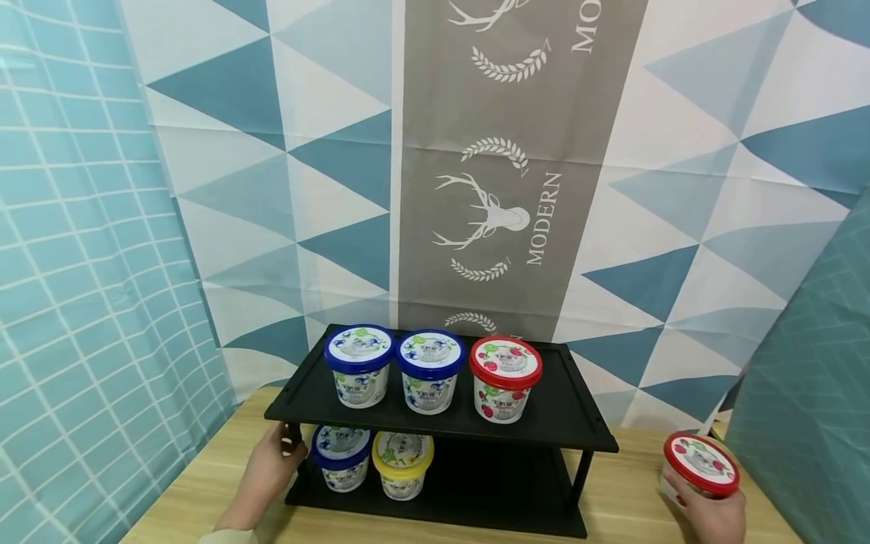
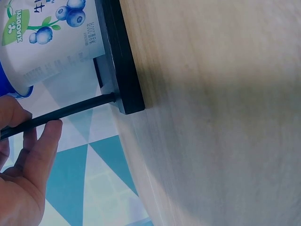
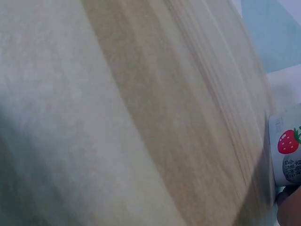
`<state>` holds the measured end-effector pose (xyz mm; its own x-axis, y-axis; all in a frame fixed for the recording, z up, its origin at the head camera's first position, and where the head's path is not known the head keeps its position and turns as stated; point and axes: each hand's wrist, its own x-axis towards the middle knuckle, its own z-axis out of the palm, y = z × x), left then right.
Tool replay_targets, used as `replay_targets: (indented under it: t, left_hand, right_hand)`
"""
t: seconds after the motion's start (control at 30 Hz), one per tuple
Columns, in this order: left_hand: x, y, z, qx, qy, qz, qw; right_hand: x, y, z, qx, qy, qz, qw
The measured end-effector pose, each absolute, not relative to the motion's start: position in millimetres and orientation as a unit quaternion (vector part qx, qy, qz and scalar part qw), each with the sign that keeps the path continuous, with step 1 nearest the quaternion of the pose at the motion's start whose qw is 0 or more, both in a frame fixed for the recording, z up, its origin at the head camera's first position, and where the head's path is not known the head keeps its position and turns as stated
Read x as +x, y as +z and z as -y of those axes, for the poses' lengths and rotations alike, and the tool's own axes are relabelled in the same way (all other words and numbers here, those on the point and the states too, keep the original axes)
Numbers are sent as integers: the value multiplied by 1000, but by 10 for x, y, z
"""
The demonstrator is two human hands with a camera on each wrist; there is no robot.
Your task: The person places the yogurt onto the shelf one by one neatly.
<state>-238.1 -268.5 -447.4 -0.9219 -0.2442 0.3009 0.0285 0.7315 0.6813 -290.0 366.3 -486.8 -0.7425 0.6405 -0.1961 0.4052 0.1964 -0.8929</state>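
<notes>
My left hand (image 1: 267, 462) grips the thin front-left post (image 2: 61, 113) of a black two-tier rack (image 1: 564, 408), with fingers on both sides of the post in the left wrist view. Close by, on the lower tier, stands a blue-lidded yogurt tub (image 1: 343, 457) printed with blueberries. At the far right of the table my right hand (image 1: 717, 514) holds a red-lidded yogurt tub (image 1: 701, 462) printed with strawberries. Only the edge of this tub shows in the right wrist view, where its white wall (image 3: 287, 150) sits low over the wood. The hand covers part of its side.
On the upper tier, two blue-lidded tubs (image 1: 359, 366) and a red-lidded tub (image 1: 504, 378) stand in a row. A yellow-lidded tub (image 1: 402, 465) is on the lower tier beside the blue one. Patterned cloth (image 1: 476, 189) hangs behind the wooden table (image 1: 632, 491).
</notes>
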Motion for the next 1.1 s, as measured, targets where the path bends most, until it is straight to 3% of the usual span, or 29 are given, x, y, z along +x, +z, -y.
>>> replay_targets:
  t: [0.4, 0.67, 1.1]
  left_hand:
    - [-2389, -4511, 2684, 59, -359, 913, 186]
    - [-2390, -4482, 2678, 54, -357, 910, 205]
    - [-2365, -4479, 2667, 56, -350, 911, 212]
  right_hand:
    - [-2923, -4948, -3725, -342, 531, 769, 96]
    - [-2974, -4941, -3747, -323, 533, 772, 125]
    - [-2890, -4858, -3693, -338, 524, 776, 97]
